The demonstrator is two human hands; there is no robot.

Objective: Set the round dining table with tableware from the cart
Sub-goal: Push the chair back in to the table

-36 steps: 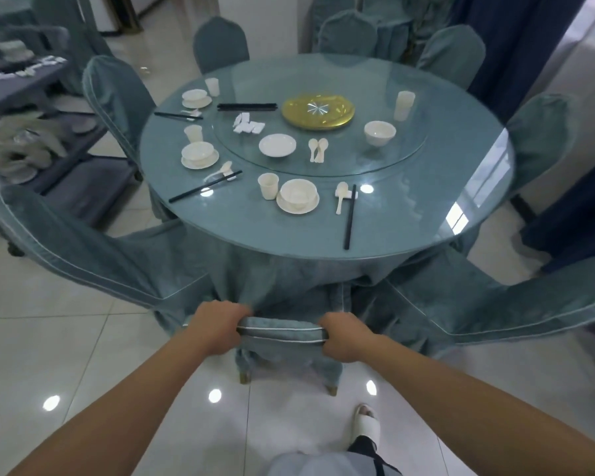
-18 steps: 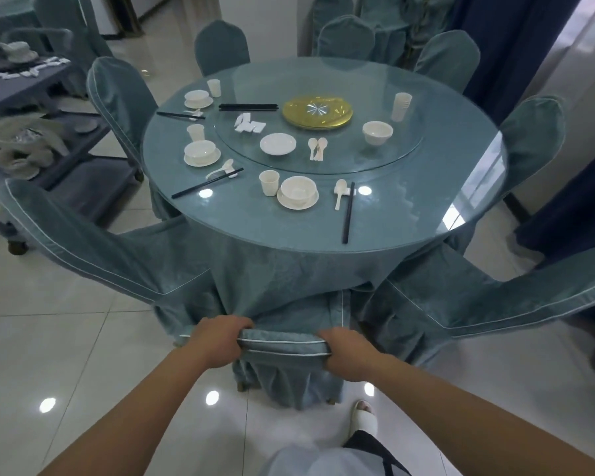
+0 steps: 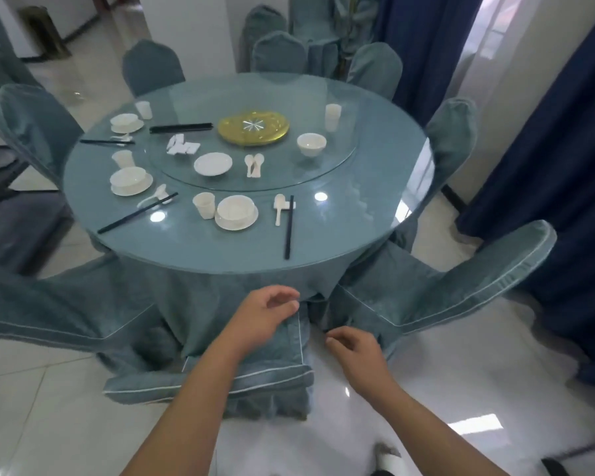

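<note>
Left hand (image 3: 265,316) over chair (image 3: 255,379) seat, fingers loosely curled, holding nothing. Right hand (image 3: 352,348) just right of chair, fingers relaxed, apart. Round table (image 3: 375,214) carries three place settings along near and left edge. Five cups, four bowls, counted. Two spoons (image 3: 254,164) on glass turntable (image 3: 337,166), beside gold plate (image 3: 254,127).

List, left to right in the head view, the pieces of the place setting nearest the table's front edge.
Cup → bowl on its saucer → white spoon → black chopsticks.
</note>
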